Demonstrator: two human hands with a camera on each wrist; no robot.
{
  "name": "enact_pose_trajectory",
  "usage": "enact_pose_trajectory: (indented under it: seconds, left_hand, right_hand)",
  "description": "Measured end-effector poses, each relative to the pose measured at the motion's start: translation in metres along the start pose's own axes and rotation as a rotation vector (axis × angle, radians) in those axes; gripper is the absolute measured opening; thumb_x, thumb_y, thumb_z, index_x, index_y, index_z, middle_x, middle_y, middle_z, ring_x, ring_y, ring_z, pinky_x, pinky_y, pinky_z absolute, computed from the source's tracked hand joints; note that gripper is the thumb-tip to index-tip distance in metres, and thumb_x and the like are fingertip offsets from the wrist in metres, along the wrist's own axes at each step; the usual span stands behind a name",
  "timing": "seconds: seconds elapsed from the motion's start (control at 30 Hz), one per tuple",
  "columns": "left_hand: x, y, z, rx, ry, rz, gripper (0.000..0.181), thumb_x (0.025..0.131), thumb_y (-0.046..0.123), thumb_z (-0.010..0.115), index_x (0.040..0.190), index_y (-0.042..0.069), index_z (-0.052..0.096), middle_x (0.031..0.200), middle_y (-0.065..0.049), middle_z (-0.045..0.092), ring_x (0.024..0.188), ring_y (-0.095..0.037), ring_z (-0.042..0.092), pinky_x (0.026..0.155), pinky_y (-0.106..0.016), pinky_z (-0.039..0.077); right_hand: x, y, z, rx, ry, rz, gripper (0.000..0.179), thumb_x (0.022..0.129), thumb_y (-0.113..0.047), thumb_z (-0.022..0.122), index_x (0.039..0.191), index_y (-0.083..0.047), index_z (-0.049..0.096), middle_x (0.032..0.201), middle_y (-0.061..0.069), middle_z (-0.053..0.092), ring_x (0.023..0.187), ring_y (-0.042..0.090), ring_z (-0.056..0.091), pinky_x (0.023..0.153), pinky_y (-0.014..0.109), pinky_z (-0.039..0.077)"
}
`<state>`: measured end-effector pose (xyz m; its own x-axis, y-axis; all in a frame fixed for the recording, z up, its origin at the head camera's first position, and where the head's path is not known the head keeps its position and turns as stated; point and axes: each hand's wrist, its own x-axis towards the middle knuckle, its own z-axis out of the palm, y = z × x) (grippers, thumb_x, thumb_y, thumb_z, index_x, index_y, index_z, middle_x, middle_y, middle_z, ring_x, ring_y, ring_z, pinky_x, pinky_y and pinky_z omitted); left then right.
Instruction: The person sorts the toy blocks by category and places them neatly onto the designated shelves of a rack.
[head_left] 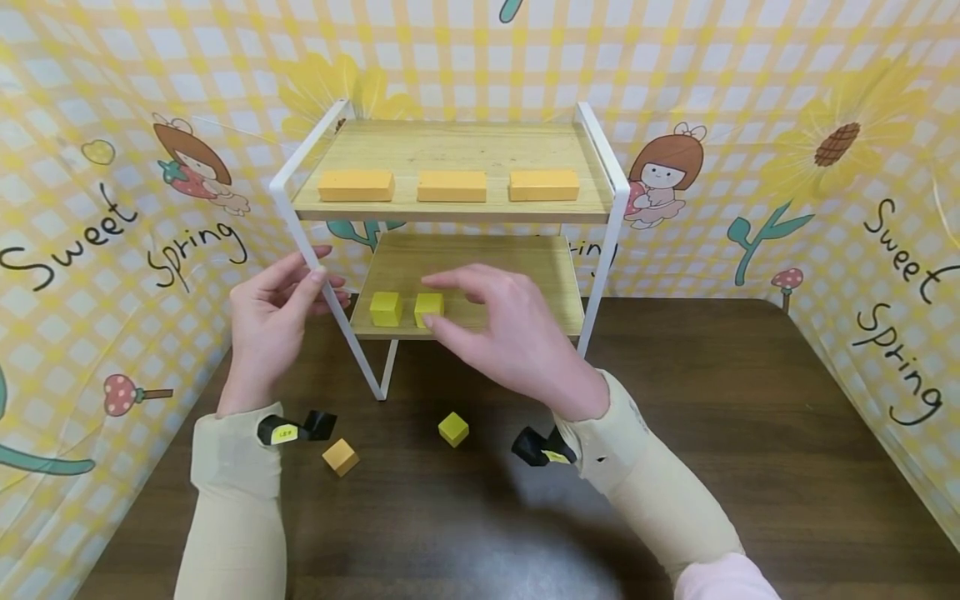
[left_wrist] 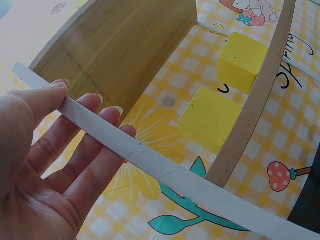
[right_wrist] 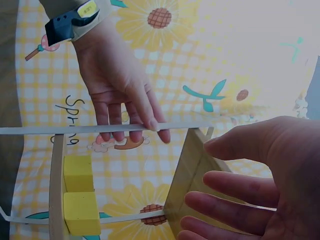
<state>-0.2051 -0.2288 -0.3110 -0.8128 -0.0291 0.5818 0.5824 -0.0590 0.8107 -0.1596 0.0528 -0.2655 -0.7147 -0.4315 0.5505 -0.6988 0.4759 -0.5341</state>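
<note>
A two-tier shelf has wooden boards and a white frame. My left hand (head_left: 266, 321) holds its left white post (left_wrist: 145, 150), thumb on one side and fingers on the other. On the lower board (head_left: 472, 250) two yellow cubes (head_left: 386, 309) sit side by side near the left front. My right hand (head_left: 517, 337) hovers before that board, its thumb and fingers loosely spread beside the right-hand yellow cube (head_left: 427, 305). In the right wrist view, its fingers (right_wrist: 235, 187) are apart from the cubes (right_wrist: 81, 214) and hold nothing.
Three orange blocks (head_left: 452, 187) lie in a row along the front of the upper board (head_left: 457, 146). On the dark table (head_left: 420, 525) before the shelf are a yellow cube (head_left: 453, 429) and an orange block (head_left: 341, 457). Yellow checked cloth (head_left: 787, 100) surrounds the table.
</note>
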Motion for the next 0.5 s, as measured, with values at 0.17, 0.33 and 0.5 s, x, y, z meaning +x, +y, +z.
enact_pose_trajectory:
  seconds: [0.17,0.33,0.5]
  left_hand:
    - [0.000,0.000,0.000,0.001,0.002,0.005,0.027,0.099,0.005,0.066,0.124,-0.007,0.069,0.086,-0.015,0.073,0.073,-0.024,0.074,0.070,-0.031,0.063]
    - [0.000,0.000,-0.001,0.001,0.000,0.009,0.027,0.099,0.005,0.066,0.123,-0.006,0.070,0.085,-0.016,0.073,0.073,-0.024,0.074,0.070,-0.031,0.063]
    - [0.000,-0.001,-0.001,-0.008,-0.003,0.016,0.027,0.099,0.004,0.066,0.123,-0.007,0.070,0.085,-0.016,0.073,0.072,-0.024,0.074,0.070,-0.031,0.063]
  right_hand:
    - [-0.009,-0.001,-0.002,-0.008,0.021,-0.040,0.032,0.093,-0.023,0.076,0.123,-0.013,0.074,0.118,-0.004,0.070,0.110,0.007,0.063,0.093,0.029,0.052]
    - [-0.018,-0.002,-0.003,-0.010,0.016,-0.048,0.033,0.093,-0.026,0.077,0.123,-0.012,0.074,0.118,-0.004,0.070,0.110,0.007,0.064,0.094,0.030,0.053]
    - [-0.026,-0.002,-0.002,-0.018,0.015,-0.051,0.033,0.093,-0.026,0.078,0.122,-0.012,0.074,0.119,-0.003,0.070,0.113,0.007,0.063,0.096,0.029,0.052]
